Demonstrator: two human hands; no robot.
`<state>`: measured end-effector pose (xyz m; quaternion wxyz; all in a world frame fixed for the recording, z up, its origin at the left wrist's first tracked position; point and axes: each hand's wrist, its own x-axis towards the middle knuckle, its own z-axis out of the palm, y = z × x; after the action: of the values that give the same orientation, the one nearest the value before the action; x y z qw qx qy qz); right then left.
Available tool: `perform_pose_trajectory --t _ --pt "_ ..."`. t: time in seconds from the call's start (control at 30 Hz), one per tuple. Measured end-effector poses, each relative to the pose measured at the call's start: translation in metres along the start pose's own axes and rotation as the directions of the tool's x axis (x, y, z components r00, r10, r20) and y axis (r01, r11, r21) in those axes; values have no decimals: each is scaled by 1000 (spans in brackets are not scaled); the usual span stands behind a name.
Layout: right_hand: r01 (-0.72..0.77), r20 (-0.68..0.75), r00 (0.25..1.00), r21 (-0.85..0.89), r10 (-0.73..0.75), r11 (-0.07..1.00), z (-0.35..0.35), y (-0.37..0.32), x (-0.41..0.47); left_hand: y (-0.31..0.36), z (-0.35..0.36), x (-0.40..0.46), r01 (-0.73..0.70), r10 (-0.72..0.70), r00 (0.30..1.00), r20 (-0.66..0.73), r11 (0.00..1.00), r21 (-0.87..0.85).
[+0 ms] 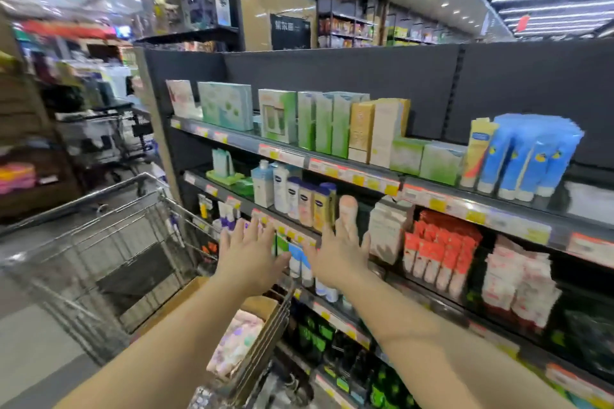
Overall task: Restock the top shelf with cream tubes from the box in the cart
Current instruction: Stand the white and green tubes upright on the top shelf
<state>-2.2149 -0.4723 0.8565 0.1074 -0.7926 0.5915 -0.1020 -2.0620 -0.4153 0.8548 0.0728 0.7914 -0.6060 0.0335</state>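
Both empty, fingers spread: left hand [250, 257], right hand [339, 254]. Blue cream tubes [525, 156] already on top shelf [432, 188]; more probably left in cardboard box [186, 295].

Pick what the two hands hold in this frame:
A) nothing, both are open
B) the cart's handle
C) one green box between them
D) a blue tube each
A: the left hand and right hand are stretched out in front of the shelves with fingers spread and nothing in them; the blue tubes stand on the top shelf.
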Motion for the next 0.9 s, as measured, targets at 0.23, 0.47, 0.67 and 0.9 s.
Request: perform_pose_trajectory --t 0.23,0.47,0.67,0.9 --pt "233 80 969 24 -234 972 77 -140 67 -141 23 24 218 -217 976 -28 974 67" --pt "313 189 926 96 -326 945 159 -230 158 -248 67 92 371 -375 926 39 925 76" --pt "325 264 906 70 -332 943 213 -266 216 -309 113 148 407 -412 903 121 911 67" --pt "221 401 895 -15 -197 975 280 -278 255 -355 179 198 317 -306 920 243 948 -8"
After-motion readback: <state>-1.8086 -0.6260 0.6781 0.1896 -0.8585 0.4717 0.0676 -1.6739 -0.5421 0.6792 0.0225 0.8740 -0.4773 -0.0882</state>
